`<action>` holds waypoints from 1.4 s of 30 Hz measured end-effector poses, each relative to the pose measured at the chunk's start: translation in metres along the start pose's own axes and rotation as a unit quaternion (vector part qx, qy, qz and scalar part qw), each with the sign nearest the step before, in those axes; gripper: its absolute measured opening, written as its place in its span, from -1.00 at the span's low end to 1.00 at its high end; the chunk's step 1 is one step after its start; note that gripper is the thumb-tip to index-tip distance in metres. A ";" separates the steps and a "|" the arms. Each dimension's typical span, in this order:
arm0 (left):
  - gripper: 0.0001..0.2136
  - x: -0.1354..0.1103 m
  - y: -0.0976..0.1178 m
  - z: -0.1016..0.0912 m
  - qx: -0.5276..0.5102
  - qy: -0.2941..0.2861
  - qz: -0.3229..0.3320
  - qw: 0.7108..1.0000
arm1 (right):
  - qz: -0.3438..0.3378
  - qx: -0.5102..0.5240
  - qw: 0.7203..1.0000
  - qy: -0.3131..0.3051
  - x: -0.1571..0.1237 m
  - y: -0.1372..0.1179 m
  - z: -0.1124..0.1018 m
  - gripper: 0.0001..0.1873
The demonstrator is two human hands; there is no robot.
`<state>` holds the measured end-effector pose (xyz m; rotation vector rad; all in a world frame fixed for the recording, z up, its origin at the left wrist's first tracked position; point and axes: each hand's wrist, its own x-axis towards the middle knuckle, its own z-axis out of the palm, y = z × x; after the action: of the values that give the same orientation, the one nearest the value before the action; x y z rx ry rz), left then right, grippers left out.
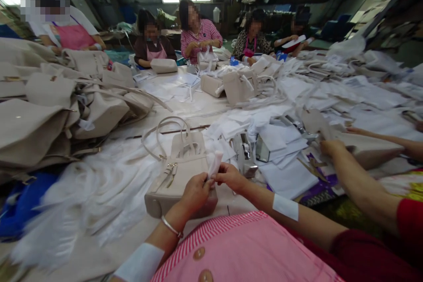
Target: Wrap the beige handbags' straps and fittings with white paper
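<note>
A beige handbag stands on the table right in front of me, its thin strap looped up behind it. Above its right side a narrow strip of white wrapping material sticks up between my fingers. My left hand pinches the strip's lower end, with the wrist close over the bag's front. From the right, my right hand pinches the same strip with thumb and forefinger. A metal clasp with a hanging tab shows on the bag's left part. The fingertips partly hide the strip's lower end.
Beige bags are heaped at the left, near thin white sheets. Tape dispensers and white papers lie to my right. A neighbour's hand handles a beige piece there. Several co-workers sit or stand across the table.
</note>
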<state>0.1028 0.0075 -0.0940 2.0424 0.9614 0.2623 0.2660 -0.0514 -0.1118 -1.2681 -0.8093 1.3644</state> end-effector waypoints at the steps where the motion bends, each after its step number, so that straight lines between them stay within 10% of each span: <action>1: -0.76 0.000 0.000 0.000 0.001 -0.005 0.002 1.000 | 0.003 0.010 1.000 -0.028 -0.002 -0.002 -0.004 -0.66; 4: -0.74 0.001 0.003 -0.001 0.010 -0.030 0.018 0.999 | -0.004 0.017 0.999 -0.044 -0.003 -0.006 -0.013 -0.60; 11: -0.77 0.004 0.007 0.001 0.073 -0.026 0.068 0.995 | 0.059 0.023 0.990 0.124 0.012 0.004 0.002 -0.68; 17: -0.75 0.008 0.001 -0.002 0.019 -0.039 -0.004 0.999 | 0.027 -0.107 0.989 0.098 -0.003 -0.010 -0.011 -0.66; 23: -0.74 0.010 0.002 -0.003 0.040 -0.023 -0.012 0.999 | 0.001 -0.344 0.855 0.388 -0.027 -0.029 -0.099 -0.80; 27: -0.75 0.008 0.002 -0.002 0.056 -0.021 -0.008 0.998 | 0.077 -0.304 0.867 0.388 -0.022 -0.014 -0.127 -0.79; 42: -0.73 0.004 0.009 0.006 0.216 0.024 0.016 0.976 | 0.076 -0.173 0.901 0.391 -0.058 -0.007 -0.105 -0.80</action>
<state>0.1132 0.0033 -0.0920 2.4565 1.0874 0.1262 0.3623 -0.1238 -0.1130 -2.0034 -0.3854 0.7068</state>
